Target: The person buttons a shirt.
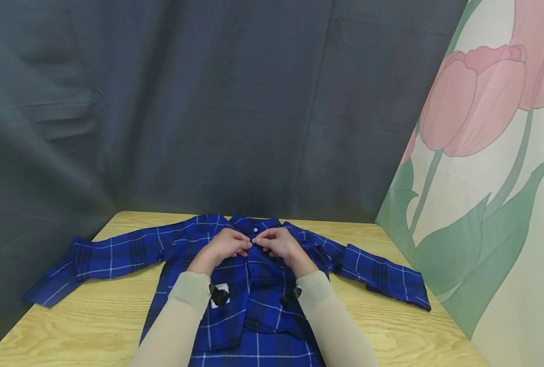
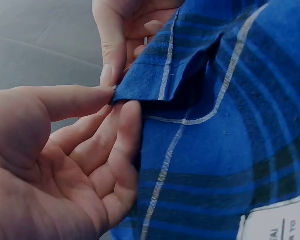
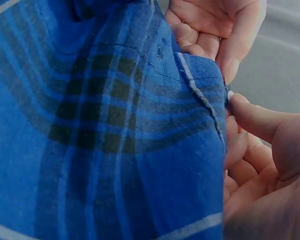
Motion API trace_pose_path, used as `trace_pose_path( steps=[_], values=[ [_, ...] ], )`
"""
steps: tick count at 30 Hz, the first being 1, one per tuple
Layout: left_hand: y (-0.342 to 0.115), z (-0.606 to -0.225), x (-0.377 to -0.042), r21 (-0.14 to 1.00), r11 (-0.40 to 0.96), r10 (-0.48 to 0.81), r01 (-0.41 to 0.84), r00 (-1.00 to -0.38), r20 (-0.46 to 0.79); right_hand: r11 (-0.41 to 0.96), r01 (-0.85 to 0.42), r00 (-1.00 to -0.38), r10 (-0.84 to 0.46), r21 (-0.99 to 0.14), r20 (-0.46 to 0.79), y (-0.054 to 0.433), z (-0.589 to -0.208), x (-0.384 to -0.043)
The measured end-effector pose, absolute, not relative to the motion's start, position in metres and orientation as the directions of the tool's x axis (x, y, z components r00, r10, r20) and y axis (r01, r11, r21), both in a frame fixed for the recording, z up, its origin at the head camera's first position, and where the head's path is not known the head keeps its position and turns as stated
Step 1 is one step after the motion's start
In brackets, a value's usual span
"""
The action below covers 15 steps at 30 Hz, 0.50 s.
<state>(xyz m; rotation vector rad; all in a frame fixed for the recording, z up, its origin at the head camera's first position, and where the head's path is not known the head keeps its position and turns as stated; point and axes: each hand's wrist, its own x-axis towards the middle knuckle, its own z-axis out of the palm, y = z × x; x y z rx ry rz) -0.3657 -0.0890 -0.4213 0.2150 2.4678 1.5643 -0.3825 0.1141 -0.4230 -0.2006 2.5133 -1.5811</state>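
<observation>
A blue plaid shirt (image 1: 180, 255) lies front up with its sleeves spread to both sides. Just below the collar, my left hand (image 1: 226, 244) pinches the edge of the front opening between thumb and fingers. Facing it, my right hand (image 1: 281, 245) pinches a small white button (image 3: 230, 94) at that same edge, its thumb against the button. The fingertips of both hands nearly meet. Another white button (image 1: 255, 230) shows at the collar. In the left wrist view, the lifted cloth edge hides how the button sits relative to its buttonhole.
The shirt lies on a wooden table (image 1: 391, 341). A dark curtain (image 1: 235, 112) hangs behind it, and a tulip-patterned cloth (image 1: 464, 204) stands along the right side. A white label (image 1: 220, 295) is on the shirt's lower front, near the left wrist.
</observation>
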Motion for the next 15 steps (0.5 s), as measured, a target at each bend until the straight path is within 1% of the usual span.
trace_pose_path(
  steps=[3, 6, 9, 12, 15],
  values=[
    [-0.090, -0.418, -0.363, 0.911, 0.413, 0.266, -0.003, -0.956, -0.124, 0.454, -0.044, -0.976, -0.209, -0.890, -0.059, 0.113, -0.423, -0.382],
    [-0.091, -0.416, -0.359, 0.910, 0.413, 0.319, -0.033, -0.931, -0.178, 0.473, -0.057, -0.973, -0.222, -0.879, -0.056, 0.112, -0.423, -0.381],
    [-0.092, -0.417, -0.356, 0.875, 0.483, 0.376, -0.047, -0.891, -0.255, 0.478, -0.057, -0.970, -0.233, -0.877, -0.064, 0.112, -0.423, -0.380],
    [-0.090, -0.420, -0.354, 0.819, 0.574, 0.421, -0.008, -0.855, -0.303, 0.490, -0.063, -0.968, -0.240, -0.869, -0.065, 0.113, -0.421, -0.378],
    [-0.086, -0.424, -0.352, 0.787, 0.617, 0.435, 0.022, -0.843, -0.318, 0.540, -0.087, -0.964, -0.256, -0.837, -0.065, 0.114, -0.417, -0.375]
  ],
)
